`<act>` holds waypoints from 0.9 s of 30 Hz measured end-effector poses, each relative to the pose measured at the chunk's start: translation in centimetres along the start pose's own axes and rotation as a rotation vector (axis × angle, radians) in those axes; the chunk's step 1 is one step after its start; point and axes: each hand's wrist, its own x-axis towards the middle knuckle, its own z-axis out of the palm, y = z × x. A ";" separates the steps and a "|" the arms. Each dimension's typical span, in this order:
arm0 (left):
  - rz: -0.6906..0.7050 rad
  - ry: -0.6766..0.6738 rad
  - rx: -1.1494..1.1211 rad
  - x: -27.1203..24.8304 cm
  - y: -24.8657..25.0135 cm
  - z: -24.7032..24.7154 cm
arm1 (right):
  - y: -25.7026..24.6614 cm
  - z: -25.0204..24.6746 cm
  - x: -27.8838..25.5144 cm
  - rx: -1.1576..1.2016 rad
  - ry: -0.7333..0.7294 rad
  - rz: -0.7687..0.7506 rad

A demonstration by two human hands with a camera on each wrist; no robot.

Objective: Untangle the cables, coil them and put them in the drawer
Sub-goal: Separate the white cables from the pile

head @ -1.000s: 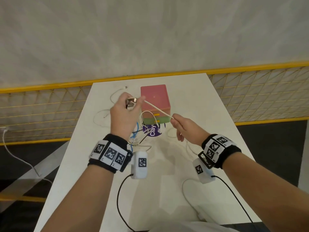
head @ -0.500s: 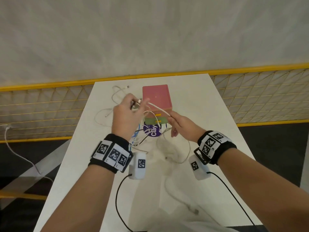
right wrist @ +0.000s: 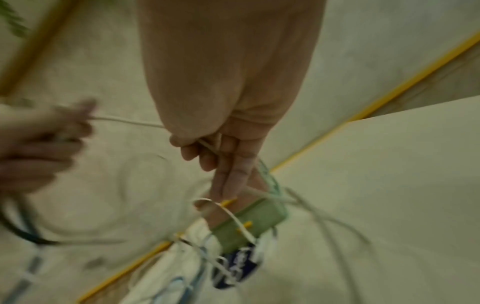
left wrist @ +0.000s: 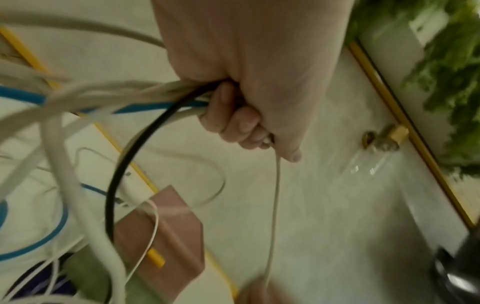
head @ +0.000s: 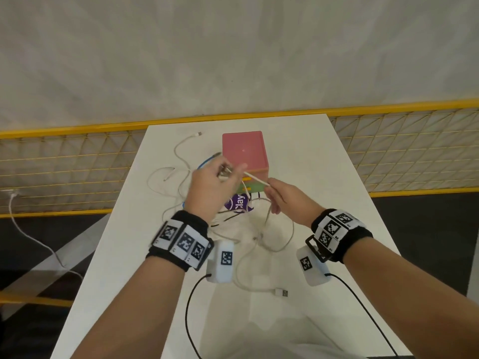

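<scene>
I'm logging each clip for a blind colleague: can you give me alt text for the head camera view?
Over a white table, the left hand grips a bundle of cables while the right hand pinches a white cable stretched taut between them. Behind the hands stands a small pink-topped drawer box; more loose cables lie on the table.

pink top on the drawer box (head: 243,151), green layer below, yellow handles. white table (head: 311,177), cables (left wrist: 78,96) ran white, blue and black. wristbands (head: 181,242) were black with black-and-white checker tags, the fence (head: 64,156) yellow.
</scene>
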 end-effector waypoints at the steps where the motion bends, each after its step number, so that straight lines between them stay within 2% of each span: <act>1: -0.001 0.084 0.002 0.5 0.0 -0.8 | 0.8 -0.1 -0.4 0.004 0.007 0.041; 3: 0.002 0.202 0.031 1.1 -0.4 -1.8 | 1.2 -0.1 -1.0 -0.014 0.014 0.094; 4: -0.002 0.219 0.039 1.2 -0.6 -1.8 | 1.0 -0.1 -1.1 -0.027 0.024 0.103; 6: -0.011 0.123 0.038 0.8 -0.4 -1.0 | 0.4 -0.1 -0.7 -0.019 0.049 0.091; 9: 0.030 -0.176 0.081 -0.5 0.2 1.5 | -0.8 0.2 0.2 -0.026 0.071 0.027; 10: 0.031 -0.217 0.075 -0.8 0.3 2.3 | -1.1 0.3 0.4 -0.028 0.086 -0.009; 11: 0.022 -0.222 0.057 -1.0 0.3 2.7 | -1.3 0.4 0.5 -0.029 0.094 -0.046; 13: 0.012 -0.145 0.022 -0.6 0.1 2.4 | -1.0 0.4 0.3 -0.044 0.099 -0.060; 15: 0.024 -0.034 0.013 0.2 -0.3 1.2 | 0.1 0.2 -0.3 -0.062 0.100 -0.001; 17: 0.024 0.006 0.027 0.7 -0.6 0.1 | 0.7 0.0 -0.5 -0.082 0.089 0.057; 19: 0.003 -0.089 0.040 0.5 -0.4 0.2 | 0.5 0.2 -0.3 -0.082 0.091 0.036; 21: -0.002 -0.214 0.038 -0.1 -0.3 1.4 | -0.6 0.5 0.0 -0.074 0.130 -0.083; 23: -0.013 -0.276 0.054 -0.4 -0.3 2.3 | -1.0 1.0 0.5 -0.095 0.170 -0.180; 27: -0.065 -0.290 0.045 -0.4 -0.6 1.9 | -1.0 0.9 1.6 -0.033 0.095 -0.057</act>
